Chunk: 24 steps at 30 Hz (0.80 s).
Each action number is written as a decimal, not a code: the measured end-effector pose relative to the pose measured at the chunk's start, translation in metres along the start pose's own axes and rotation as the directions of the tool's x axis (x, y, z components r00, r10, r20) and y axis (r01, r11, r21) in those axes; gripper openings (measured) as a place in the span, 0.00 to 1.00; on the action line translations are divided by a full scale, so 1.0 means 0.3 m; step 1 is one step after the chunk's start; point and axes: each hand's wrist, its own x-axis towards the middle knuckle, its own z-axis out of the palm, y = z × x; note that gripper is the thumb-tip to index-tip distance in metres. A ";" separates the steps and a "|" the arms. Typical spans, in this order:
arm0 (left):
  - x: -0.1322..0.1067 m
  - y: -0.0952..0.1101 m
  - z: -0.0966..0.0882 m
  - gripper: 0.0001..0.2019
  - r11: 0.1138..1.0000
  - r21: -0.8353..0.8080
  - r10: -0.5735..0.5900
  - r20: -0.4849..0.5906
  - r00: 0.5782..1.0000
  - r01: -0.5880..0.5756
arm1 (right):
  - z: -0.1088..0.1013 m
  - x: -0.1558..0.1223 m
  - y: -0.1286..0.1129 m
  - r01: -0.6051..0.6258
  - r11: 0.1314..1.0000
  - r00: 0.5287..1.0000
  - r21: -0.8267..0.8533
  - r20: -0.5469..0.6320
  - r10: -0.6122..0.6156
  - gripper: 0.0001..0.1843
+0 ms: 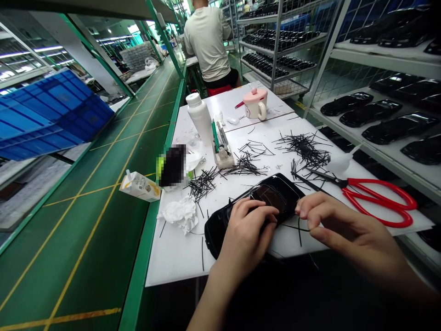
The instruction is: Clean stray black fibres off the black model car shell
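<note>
The toy car body (275,195) is glossy black plastic, smooth and mirror-bright, while the thin black strands (305,149) look matt. The tabletop (179,262) is a smooth, matt white plastic sheet. The scissors (347,184) have metal blades and glossy red plastic handles. The tissue (179,214) is soft, crumpled paper, the carton (140,186) is printed card, and the bottle (200,117) is smooth white plastic.

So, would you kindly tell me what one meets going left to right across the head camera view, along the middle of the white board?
Small drink carton → crumpled white tissue → pile of thin black strips → second pile → largest pile → red scissor handles
</note>
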 end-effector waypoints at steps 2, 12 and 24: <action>-0.001 0.001 0.000 0.10 1.000 -0.004 -0.008 0.001 1.000 0.008 | 0.005 0.008 0.016 0.058 0.990 0.998 -0.129 -0.001 -0.059 0.05; 0.001 -0.005 0.015 0.10 1.000 -0.012 -0.020 -0.035 0.999 0.019 | 0.084 0.029 0.101 0.425 0.740 0.889 -0.522 0.084 -0.451 0.09; -0.011 -0.006 0.007 0.17 0.999 0.000 -0.041 -0.003 0.999 0.041 | 0.071 -0.011 0.085 0.356 0.800 0.920 -0.483 0.033 -0.390 0.08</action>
